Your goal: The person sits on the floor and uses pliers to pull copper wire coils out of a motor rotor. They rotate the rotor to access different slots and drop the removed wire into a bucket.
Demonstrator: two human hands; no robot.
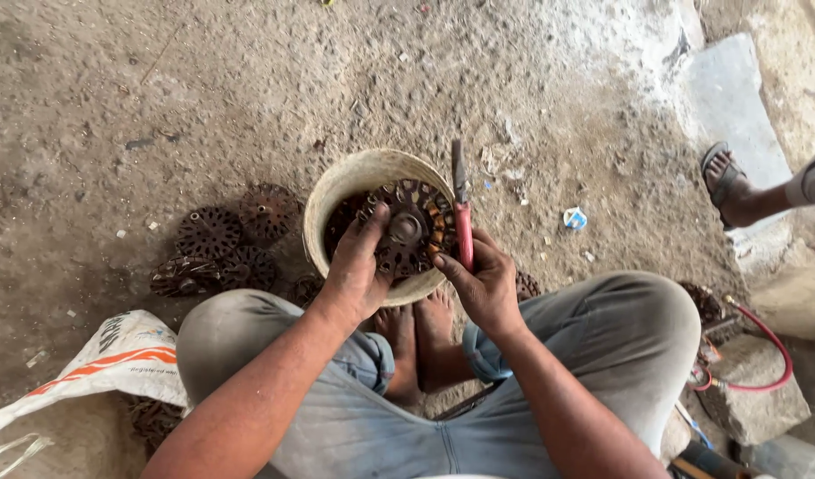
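I squat over a pale round bucket on the dirt floor. My left hand grips a dark, rusty round motor core with copper windings and holds it over the bucket's mouth. My right hand is closed on red-handled pliers, whose jaws point up and away, just right of the core. My bare feet rest against the bucket's near side.
Several more rusty round cores lie on the ground left of the bucket. A white woven sack sits at lower left. Another person's sandalled foot rests on a stone slab at right. A red hose loops by a stone block.
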